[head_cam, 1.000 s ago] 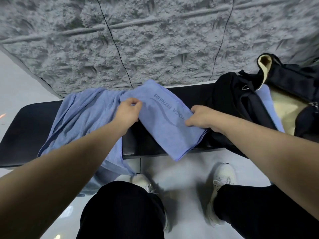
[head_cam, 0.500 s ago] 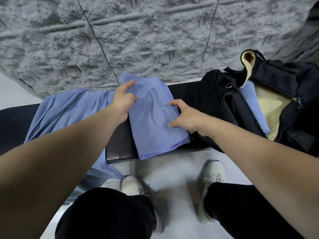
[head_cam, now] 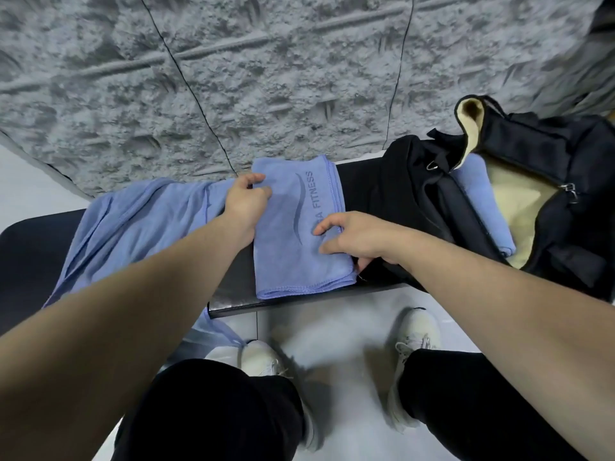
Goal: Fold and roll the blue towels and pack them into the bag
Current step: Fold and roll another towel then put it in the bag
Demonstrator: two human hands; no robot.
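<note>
A folded blue towel [head_cam: 293, 234] printed "FITNESS" lies flat on the black bench [head_cam: 33, 254], its long side running away from me. My left hand [head_cam: 246, 204] grips its far left edge with curled fingers. My right hand [head_cam: 352, 237] holds its right edge, bent fingers on top and thumb down at the edge. A second blue towel [head_cam: 143, 227] lies crumpled and unfolded to the left, hanging off the bench front. The black bag [head_cam: 549, 161] with cream lining stands open at the right, with a folded blue towel [head_cam: 482, 207] inside.
A rough grey wall [head_cam: 299, 78] rises right behind the bench. Below the bench is pale floor [head_cam: 332, 341], where my two white shoes and black trouser legs show. The bag's dark flap [head_cam: 399, 194] lies beside the folded towel.
The folded towel turned from a slant to lie straight and flat on the bench. My right hand slid from its near corner up onto its right side; my left hand stayed at the left edge.
</note>
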